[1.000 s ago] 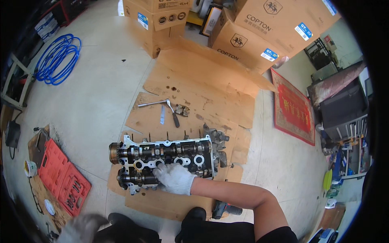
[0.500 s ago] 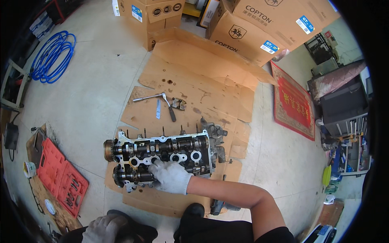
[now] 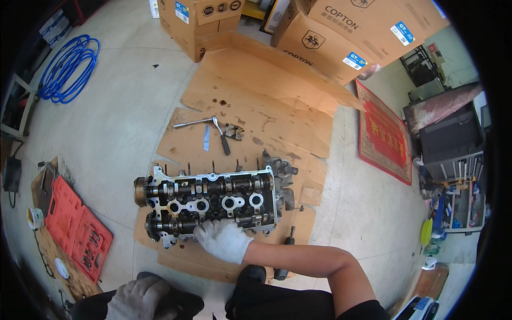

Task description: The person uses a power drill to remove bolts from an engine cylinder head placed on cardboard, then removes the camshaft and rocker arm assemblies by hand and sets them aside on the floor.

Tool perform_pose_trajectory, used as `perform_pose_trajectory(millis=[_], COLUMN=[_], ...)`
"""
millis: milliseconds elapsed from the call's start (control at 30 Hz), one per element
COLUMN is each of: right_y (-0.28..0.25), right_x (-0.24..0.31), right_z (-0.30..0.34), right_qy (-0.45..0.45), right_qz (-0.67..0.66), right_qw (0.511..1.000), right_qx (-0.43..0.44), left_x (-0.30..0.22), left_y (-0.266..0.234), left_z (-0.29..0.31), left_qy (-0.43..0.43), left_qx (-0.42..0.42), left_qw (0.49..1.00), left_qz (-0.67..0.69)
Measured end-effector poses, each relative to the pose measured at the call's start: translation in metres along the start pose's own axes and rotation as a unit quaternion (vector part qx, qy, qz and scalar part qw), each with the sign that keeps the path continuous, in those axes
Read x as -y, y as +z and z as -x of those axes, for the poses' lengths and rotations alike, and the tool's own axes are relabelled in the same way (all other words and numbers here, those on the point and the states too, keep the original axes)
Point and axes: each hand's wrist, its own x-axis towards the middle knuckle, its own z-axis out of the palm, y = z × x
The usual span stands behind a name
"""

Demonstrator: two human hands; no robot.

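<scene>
An engine cylinder head [image 3: 213,184] with two camshafts lies on a flattened cardboard sheet [image 3: 202,269] in front of me. My right hand [image 3: 224,240], in a white knit glove, reaches over its near side. The fingers are curled down at the near camshaft [image 3: 245,221], and their tips are hidden, so whether they pinch anything does not show. On my left knee rests my left hand [image 3: 137,300], in a greyish glove, its fingers laid over the dark trouser leg with no object seen in it.
Beyond the cylinder head lie a ratchet wrench [image 3: 217,128], a blue strip [image 3: 206,138] and a small metal bracket [image 3: 233,132]. A power tool [image 3: 285,256] lies near my right foot. At left is a red tool case [image 3: 74,226]; cartons [image 3: 320,45] stand at the back.
My right hand has drawn back from the middle row of round holes to the near camshaft, uncovering those holes. The left hand stays on the knee. The whole view has shifted slightly.
</scene>
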Motion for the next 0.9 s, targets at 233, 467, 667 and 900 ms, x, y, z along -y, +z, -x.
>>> perform_pose_trajectory(millis=[233, 467, 667, 900], right_y=[-0.005, -0.017, -0.024, -0.020], right_x=[0.005, -0.003, -0.025, -0.034], right_z=[0.006, 0.000, -0.013, -0.016], right_qy=[-0.056, -0.013, -0.049, -0.076], right_qz=[-0.015, -0.025, -0.021, -0.046], right_qw=[0.993, 0.990, 0.998, 0.996], right_qx=[-0.099, -0.141, -0.033, -0.029], left_x=[-0.005, -0.006, -0.003, -0.005], left_y=[0.000, -0.001, -0.002, -0.004], left_z=[0.002, 0.003, 0.002, 0.003], left_qy=[0.007, 0.010, 0.008, 0.005], left_qx=[-0.001, -0.007, -0.003, -0.002], left_qw=[1.000, 1.000, 1.000, 1.000], left_qz=[0.005, 0.001, 0.005, 0.005])
